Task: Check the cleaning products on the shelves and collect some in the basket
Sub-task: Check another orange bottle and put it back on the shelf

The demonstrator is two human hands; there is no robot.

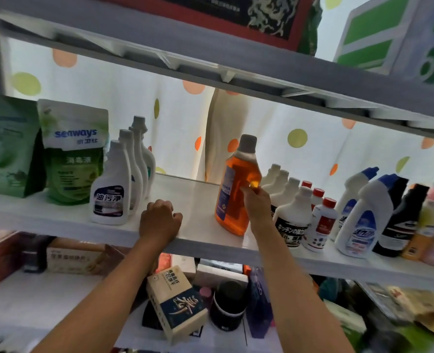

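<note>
My right hand [257, 202] pinched the amber bottle [237, 192] at its right side, fingers curled on it. My left hand [159, 220], fisted and empty, rested on the shelf [200, 197] to its left. The bottle stood upright, nearest my right; I saw no basket.

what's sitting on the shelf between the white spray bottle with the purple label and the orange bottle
Only the left hand, curled on the shelf's front edge. Otherwise the head view shows bare white shelf between the white spray bottle and the orange bottle.
</note>
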